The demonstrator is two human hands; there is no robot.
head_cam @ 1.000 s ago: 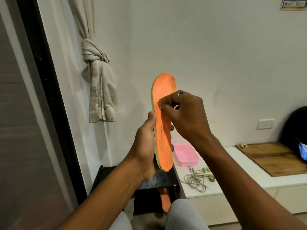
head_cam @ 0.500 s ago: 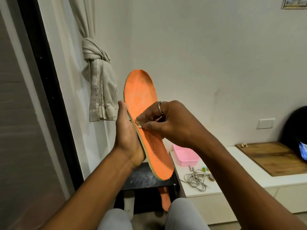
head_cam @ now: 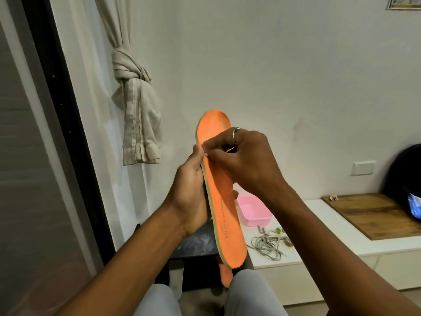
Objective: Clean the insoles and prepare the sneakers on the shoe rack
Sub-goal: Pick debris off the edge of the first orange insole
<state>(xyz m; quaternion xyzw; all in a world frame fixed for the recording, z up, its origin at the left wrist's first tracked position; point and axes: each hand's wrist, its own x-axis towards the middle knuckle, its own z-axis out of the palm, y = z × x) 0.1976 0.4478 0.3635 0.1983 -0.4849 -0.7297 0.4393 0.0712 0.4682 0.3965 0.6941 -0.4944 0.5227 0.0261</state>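
Head view: my left hand point(head_cam: 191, 197) clasps the orange insole point(head_cam: 224, 215) while my right hand point(head_cam: 248, 160) pinches its left edge, mid-cleaning; next I'd pluck gently.

Counter point(head_cam: 330, 215) strip between pink tray point(head_cam: 252, 213) and wooden board point(head_cam: 376, 213); tangled laces point(head_cam: 266, 245) nearer.

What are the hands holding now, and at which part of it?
An orange insole. The left hand grips it from behind, round the middle; the right hand pinches its edge just above.
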